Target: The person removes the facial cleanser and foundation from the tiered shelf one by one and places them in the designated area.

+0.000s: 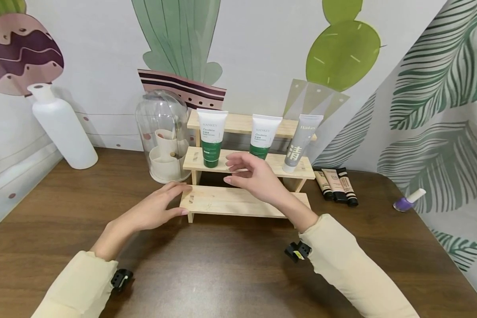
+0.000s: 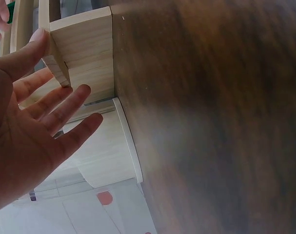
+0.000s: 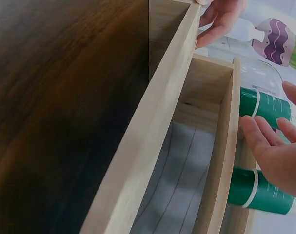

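Observation:
A pale wooden three-step rack stands on the table. My left hand touches the left end of its lowest step, thumb at the front corner; the other fingers spread loosely behind. My right hand hovers over the rack with relaxed fingers, holding nothing. Beside it on the middle step, a white-and-green tube stands to the left. A second white-and-green tube is partly hidden behind the hand. To the right stands a grey tube, slightly tilted in the head view.
Behind the rack's left end stands a clear dome over white compartments. A white bottle is at the far left. Several small beige tubes lie right of the rack. A purple nail polish bottle is near the right edge.

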### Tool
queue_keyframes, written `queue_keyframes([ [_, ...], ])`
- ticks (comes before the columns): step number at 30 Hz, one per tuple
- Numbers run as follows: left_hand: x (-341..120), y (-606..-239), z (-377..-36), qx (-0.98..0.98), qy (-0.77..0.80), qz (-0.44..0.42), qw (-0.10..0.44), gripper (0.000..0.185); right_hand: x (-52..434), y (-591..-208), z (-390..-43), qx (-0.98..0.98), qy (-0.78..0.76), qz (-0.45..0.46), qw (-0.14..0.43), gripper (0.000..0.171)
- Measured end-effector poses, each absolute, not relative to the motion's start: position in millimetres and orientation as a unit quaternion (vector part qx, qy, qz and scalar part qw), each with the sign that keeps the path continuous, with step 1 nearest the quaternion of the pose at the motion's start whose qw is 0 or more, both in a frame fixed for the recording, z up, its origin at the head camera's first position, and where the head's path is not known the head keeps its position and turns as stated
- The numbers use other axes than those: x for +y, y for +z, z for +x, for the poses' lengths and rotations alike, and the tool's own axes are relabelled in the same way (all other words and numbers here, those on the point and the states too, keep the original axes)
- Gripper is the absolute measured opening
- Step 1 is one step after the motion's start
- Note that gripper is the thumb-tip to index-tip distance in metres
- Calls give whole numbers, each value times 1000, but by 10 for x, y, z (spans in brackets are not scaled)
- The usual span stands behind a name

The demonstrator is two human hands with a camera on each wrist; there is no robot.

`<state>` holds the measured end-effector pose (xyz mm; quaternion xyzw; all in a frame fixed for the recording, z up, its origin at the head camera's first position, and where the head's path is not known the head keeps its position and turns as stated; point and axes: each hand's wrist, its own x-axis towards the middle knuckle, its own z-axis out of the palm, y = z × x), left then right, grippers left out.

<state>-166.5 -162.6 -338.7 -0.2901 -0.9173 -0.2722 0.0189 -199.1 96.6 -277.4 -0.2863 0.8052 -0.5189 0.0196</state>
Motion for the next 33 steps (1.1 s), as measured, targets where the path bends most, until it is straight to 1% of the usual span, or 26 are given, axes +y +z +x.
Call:
queue_keyframes([
  [9, -1630, -3394, -1672, -916, -274, -293, 21, 51, 779, -2728, -2081, 814, -519, -260, -27, 44],
  [20, -1632, -3386, -1667, -915, -277, -292, 18, 52, 620, -2766, -2178, 810, -541, -221, -50, 45],
  [33, -1635, -3401, -1682, -913, -279, -296, 21, 53, 533, -2813, -2248, 788, -564, -233, -79, 43],
])
